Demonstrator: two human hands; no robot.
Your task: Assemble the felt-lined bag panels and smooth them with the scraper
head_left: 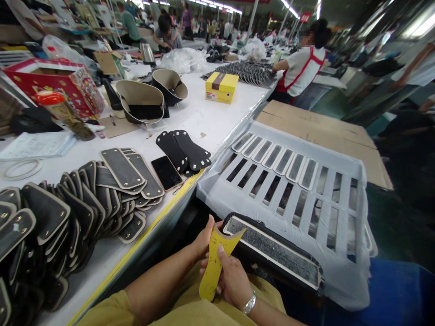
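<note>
My right hand (231, 278) is closed around a yellow flat forked tool (214, 267), its forked tip against the near end of a long black padded piece (275, 253) with a grey textured strip and pale edging. My left hand (204, 240) grips the same end of that black piece beside the tool. The piece lies across my lap, pointing right. A metal watch sits on my right wrist.
A white table (204, 117) on the left carries overlapping stacks of black pieces (68, 203), a phone (166, 172), a yellow box (221, 87) and a red carton (57, 81). A white slatted crate (288, 181) stands ahead. A person in white (302, 63) works farther along.
</note>
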